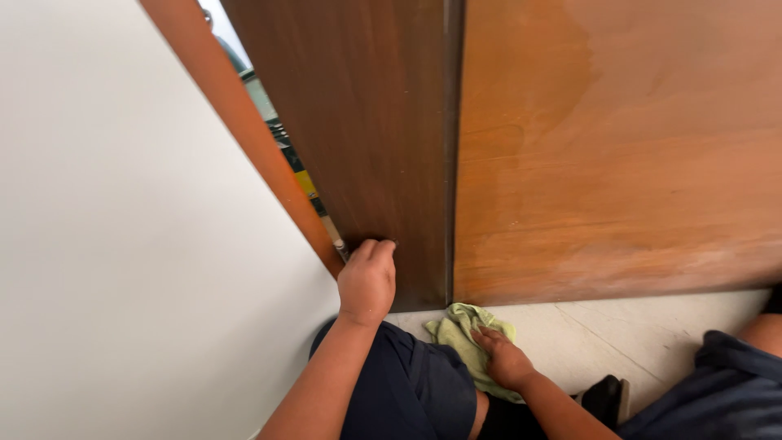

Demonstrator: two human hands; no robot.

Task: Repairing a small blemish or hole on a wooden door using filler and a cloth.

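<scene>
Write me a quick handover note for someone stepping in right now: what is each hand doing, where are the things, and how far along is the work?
Left hand: fingers curled round the lower edge of the dark wooden door, which stands ajar.
Right hand: pressed flat on the green cloth, which lies crumpled on the pale floor at the foot of the doors.
Lighter door panel: shows faint streaks; whether it has been wiped I cannot tell.
Left: cloth is on the floor, not on either door.

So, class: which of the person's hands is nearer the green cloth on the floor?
Right. The right hand rests on the green cloth; the left hand is higher up, gripping the dark door's edge.
</scene>
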